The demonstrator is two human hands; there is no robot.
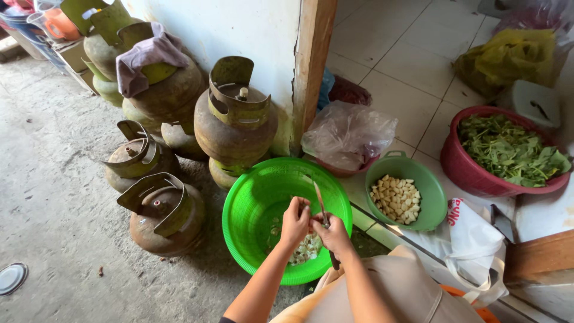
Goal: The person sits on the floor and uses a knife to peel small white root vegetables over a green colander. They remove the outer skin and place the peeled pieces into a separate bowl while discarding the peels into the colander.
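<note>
A concrete floor point(54, 209) meets white tiles by a doorpost. Over the bright green basket point(251, 197), the left hand point(295, 222) pinches a small pale clove, likely light and slippery; the right hand point(332, 234) is closed round a knife point(321, 206), blade up.
</note>
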